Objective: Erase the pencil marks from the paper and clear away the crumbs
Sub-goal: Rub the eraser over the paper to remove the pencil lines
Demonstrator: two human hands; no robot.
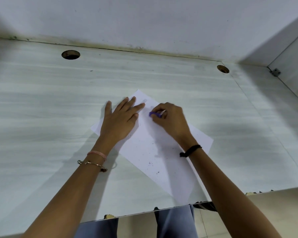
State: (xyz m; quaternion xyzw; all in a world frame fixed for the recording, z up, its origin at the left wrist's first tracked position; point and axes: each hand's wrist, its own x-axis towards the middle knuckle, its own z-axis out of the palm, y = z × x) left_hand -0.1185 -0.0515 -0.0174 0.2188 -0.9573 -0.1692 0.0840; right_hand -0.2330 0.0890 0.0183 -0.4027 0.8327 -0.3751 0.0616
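White paper [155, 148] lies flat on the pale, wood-grained worktop [41, 100], turned at an angle so that one corner points away from us and another reaches toward the near edge. We see it near the middle of the worktop, clear of the two round cable holes [70, 54] at the back.

Left hand [122, 117]: we press it palm down, fingers spread and released, grasping nothing. It rests across the far left part of the sheet, with the thumb and part of the palm over the bare worktop beside the paper's edge. The left wrist carries a pink band [97, 154] and a thin metal bangle [93, 164].

Right hand [170, 119]: we hold it clenched around a purple eraser [154, 114], gripped between thumb and fingertips. The eraser's exposed end touches the paper just beside the left fingertips. The hand and eraser are slightly blurred. A black band [190, 151] circles the right wrist.

Pencil marks: a faint grey smudge [144, 100] shows near the far corner, just beyond the left fingertips; we cannot tell its detail.

Crumbs [150, 163]: small dark specks lie scattered on the sheet's middle and nearer part, between the two forearms.
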